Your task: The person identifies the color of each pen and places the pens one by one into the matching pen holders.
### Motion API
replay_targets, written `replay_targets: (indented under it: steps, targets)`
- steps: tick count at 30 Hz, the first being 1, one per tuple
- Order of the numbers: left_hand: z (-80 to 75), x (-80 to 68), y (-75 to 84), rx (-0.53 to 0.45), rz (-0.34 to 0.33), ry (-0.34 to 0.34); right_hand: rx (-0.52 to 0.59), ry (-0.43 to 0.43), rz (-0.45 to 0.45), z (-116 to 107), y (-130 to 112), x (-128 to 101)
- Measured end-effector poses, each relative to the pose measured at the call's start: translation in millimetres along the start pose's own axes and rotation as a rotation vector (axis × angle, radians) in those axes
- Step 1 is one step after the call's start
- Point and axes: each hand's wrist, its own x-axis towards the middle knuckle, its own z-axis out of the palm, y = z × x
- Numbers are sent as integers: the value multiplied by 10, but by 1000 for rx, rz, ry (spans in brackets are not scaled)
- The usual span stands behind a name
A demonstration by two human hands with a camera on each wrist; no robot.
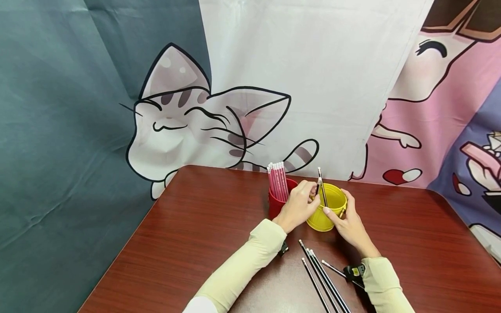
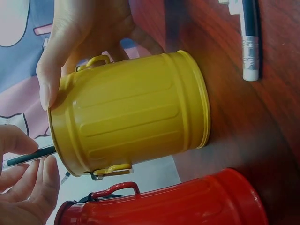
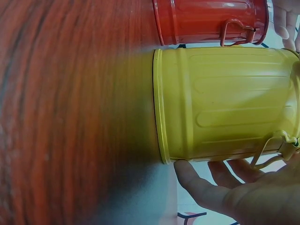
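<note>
Red bucket pen holder (image 1: 277, 204), centre frame, already packed with pink pencils (image 1: 277, 181). Just right, left hand (image 1: 298, 205) pinches a black pencil (image 1: 322, 188) in its fingers, tip inside the yellow bucket pen holder (image 1: 326, 213), which touches the red one. Right hand (image 1: 349, 224) steadies the yellow bucket, fingers curled round its wall. Judging by this: pink sorted, one black going in, several loose black pencils (image 1: 318, 276) left at lower centre on the table (image 1: 188, 243). Table edges well apart from both buckets; plenty of bare room left and right.
</note>
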Motion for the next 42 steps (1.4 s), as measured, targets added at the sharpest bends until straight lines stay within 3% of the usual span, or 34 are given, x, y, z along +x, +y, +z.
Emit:
replay_targets:
  steps: [11,18,22,25,32,42]
  targets:
    - [34,-144,39,-21,-46,83,-2,4,5,-1,-39,-10]
    - [44,-262,80,-58,-64,81,13,14,-18,-36,-297,-65]
    - [5,-364,153,-44,-103,55,14,9,-19,-17,-182,-43]
    - [-40,-441,222,4,-170,-15,24,-6,-11,1,-42,-16]
    - [-117,-599,337,166,-394,-316,57,-22,7,14,57,6]
    - [-103,-773,476,227,-554,-482,67,-33,14,2,44,13]
